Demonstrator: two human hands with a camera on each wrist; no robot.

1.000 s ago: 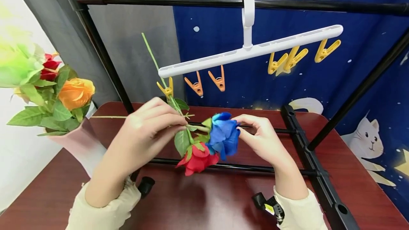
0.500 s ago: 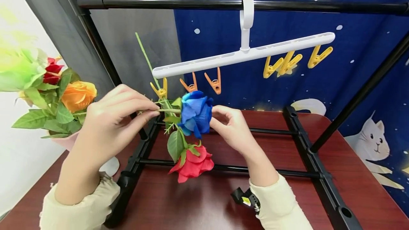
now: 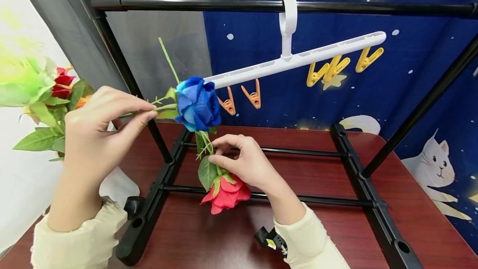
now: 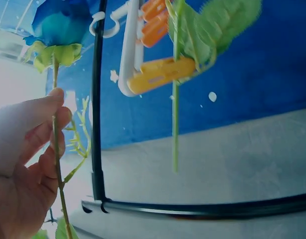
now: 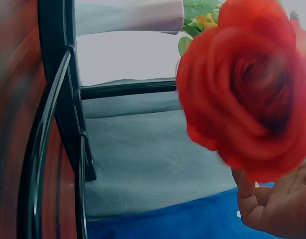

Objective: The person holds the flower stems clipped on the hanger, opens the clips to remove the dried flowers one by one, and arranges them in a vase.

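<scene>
My left hand (image 3: 149, 112) pinches the green stem of a blue rose (image 3: 198, 103) and holds it sideways, its head in front of the left end of a white clip hanger (image 3: 295, 59). In the left wrist view the blue rose (image 4: 61, 22) stands above my fingers (image 4: 51, 119), beside a yellow clip (image 4: 160, 74) that grips another green stem (image 4: 175, 124). That stem belongs to a red rose (image 3: 225, 194) hanging head down. My right hand (image 3: 216, 157) holds it just above the bloom. The red rose (image 5: 247, 89) fills the right wrist view, above my palm (image 5: 277, 209).
The hanger hooks over a black rail (image 3: 186, 4) and carries orange clips (image 3: 254, 94) and yellow clips (image 3: 325, 74). The black rack base (image 3: 354, 157) stands on a dark red table (image 3: 336, 235). A flower bouquet (image 3: 41, 94) sits at left. A blue starry cloth (image 3: 410, 107) hangs behind.
My left hand lifted the blue rose up and to the left, up to the hanger's end. My right hand let go of the blue bloom and dropped to the red rose's stem.
</scene>
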